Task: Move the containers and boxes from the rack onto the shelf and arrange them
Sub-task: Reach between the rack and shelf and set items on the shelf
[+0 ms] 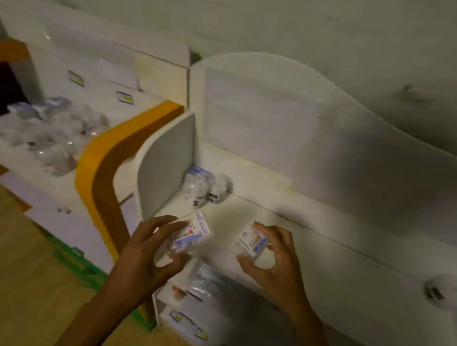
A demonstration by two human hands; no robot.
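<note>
Over the white shelf, each hand's grip, left and right, apparently holds a small clear box.

Setting: retail shop, likely a pharmacy or small-goods store; the view is blurred.
Fixtures: white display shelf with curved side panels and orange trim.
Labels: small price tags on the shelf edges.
Stock: small labelled boxes, clear wrapped containers, small bottles.
Floor: wood-look boards.
</note>
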